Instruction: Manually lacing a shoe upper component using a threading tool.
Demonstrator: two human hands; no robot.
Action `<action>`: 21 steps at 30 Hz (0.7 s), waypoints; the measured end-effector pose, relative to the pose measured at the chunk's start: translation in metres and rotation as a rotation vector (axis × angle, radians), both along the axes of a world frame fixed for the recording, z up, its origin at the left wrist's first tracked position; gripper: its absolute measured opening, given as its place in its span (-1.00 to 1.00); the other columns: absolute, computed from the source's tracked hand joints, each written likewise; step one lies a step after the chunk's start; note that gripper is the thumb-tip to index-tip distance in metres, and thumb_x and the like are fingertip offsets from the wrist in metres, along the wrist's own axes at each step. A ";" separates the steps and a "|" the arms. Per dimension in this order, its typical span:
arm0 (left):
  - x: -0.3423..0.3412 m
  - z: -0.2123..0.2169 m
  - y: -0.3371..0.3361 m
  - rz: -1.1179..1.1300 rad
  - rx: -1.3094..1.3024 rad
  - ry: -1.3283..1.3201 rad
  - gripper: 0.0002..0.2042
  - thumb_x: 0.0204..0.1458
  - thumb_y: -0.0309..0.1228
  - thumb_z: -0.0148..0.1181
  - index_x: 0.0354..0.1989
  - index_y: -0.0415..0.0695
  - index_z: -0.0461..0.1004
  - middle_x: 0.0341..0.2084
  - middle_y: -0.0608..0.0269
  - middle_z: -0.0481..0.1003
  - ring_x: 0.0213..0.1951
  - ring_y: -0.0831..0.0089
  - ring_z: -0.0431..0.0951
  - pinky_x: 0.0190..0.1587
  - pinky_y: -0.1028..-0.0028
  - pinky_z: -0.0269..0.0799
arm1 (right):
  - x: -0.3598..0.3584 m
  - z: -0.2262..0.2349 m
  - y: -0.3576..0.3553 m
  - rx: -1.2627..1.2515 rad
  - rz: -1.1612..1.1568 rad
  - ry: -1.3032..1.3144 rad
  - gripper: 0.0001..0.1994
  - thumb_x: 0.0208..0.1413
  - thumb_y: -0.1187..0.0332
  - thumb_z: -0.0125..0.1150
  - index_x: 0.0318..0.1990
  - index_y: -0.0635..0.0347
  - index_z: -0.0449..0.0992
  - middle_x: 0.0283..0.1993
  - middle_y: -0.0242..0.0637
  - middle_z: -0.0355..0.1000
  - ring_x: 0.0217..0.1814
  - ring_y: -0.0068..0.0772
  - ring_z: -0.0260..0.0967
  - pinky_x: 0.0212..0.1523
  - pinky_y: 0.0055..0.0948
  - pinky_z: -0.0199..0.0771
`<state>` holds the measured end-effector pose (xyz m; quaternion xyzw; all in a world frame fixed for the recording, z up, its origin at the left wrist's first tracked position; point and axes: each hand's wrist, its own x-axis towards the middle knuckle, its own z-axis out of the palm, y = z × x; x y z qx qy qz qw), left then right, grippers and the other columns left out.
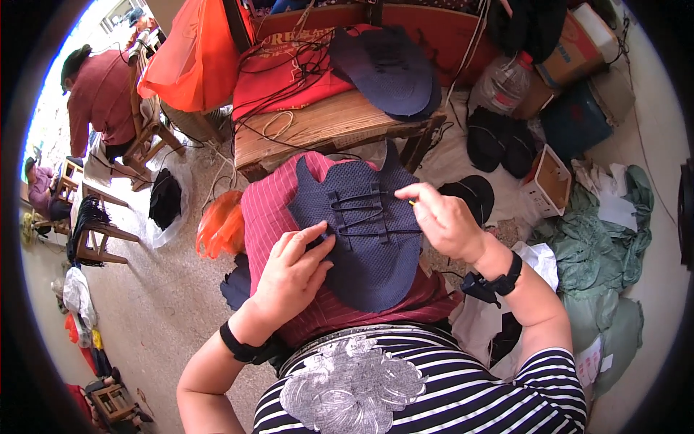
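Observation:
A navy knitted shoe upper (376,278) lies flat across my lap, on a maroon striped cloth (269,206). Black lace (359,217) zigzags between two strips at its middle. My left hand (289,271) grips the upper's left side, fingertips bent over it near the lace. At the opposite edge, my right hand (450,226) is closed in a pinch. A thin piece with a yellow part (412,203) pokes out from its fingers; the rest is hidden by the hand. One lace end runs toward that hand.
Ahead stands a wooden bench (318,134) with more navy uppers (387,76), a red bag (278,76) and tangled cords. An orange bag (189,58) hangs to its left. Rightward are a plastic jug (504,85), a white basket (551,181) and green sacking (600,253). People (108,98) sit far left.

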<state>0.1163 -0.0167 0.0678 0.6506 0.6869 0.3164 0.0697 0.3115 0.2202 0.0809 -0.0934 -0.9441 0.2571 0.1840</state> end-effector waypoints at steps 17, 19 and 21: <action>0.018 0.044 -0.004 -0.001 -0.292 -1.407 -0.68 0.39 -0.38 0.02 0.21 -0.25 0.42 -0.08 0.27 0.53 -0.28 0.67 0.52 -0.22 0.66 0.42 | -0.040 0.041 -0.059 -1.088 0.227 0.179 -0.87 0.34 0.47 0.13 -0.02 0.23 0.43 -0.05 -0.31 0.49 -0.01 -0.57 0.46 0.02 -0.50 0.50; 0.017 0.047 -0.014 -0.027 -0.250 -1.304 -0.69 0.42 -0.32 -0.04 0.10 -0.26 0.52 -0.14 0.32 0.50 -0.36 0.70 0.47 -0.28 0.67 0.36 | -0.032 0.034 -0.055 -1.025 0.077 0.089 -0.81 0.26 0.39 0.26 -0.07 0.26 0.47 -0.18 -0.34 0.52 -0.17 -0.55 0.49 -0.11 -0.45 0.51; 0.014 0.041 -0.019 0.054 -0.206 -1.278 -0.69 0.42 -0.31 -0.04 0.09 -0.26 0.53 -0.17 0.34 0.48 -0.37 0.70 0.46 -0.29 0.67 0.35 | -0.020 0.031 -0.049 -0.781 0.153 0.031 -0.81 0.24 0.36 0.27 -0.10 0.25 0.49 -0.20 -0.28 0.53 -0.21 -0.44 0.50 -0.12 -0.41 0.51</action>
